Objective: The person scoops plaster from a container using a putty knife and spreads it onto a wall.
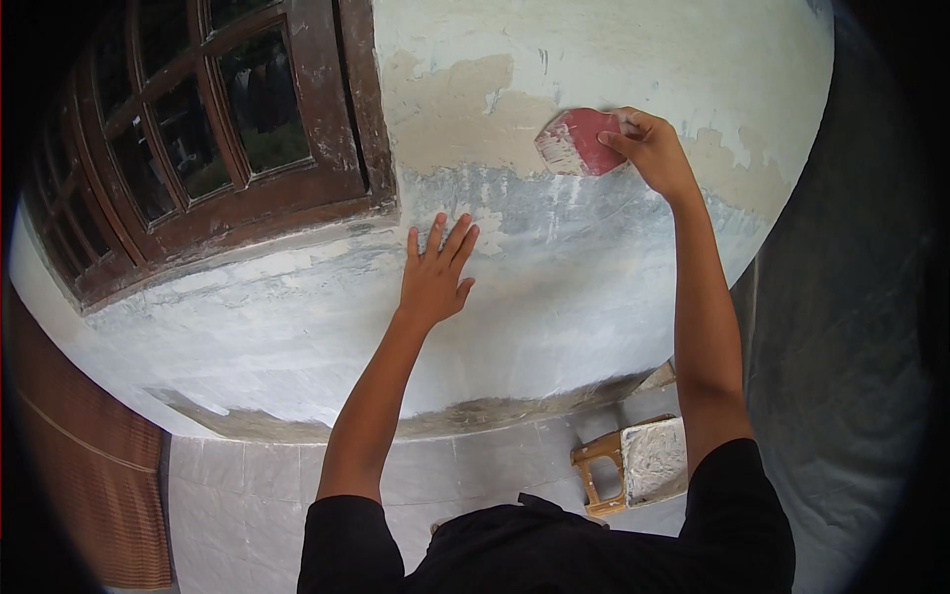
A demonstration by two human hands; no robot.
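Observation:
My right hand (648, 148) grips a red flat scraper (574, 142), its blade pressed against the wall (554, 287) at the edge of a beige patch of filler (460, 114). White smears cover the scraper's left part. My left hand (435, 277) lies flat on the grey-white wall below and to the left, fingers spread, holding nothing. Both forearms rise from the lower edge, with black sleeves at the shoulders.
A dark brown wooden window frame (336, 178) with several glass panes fills the upper left. On the tiled floor (247, 485) at the lower right lies a wooden-handled board (633, 465) caked with white plaster. A grey wall surface (841, 327) runs along the right.

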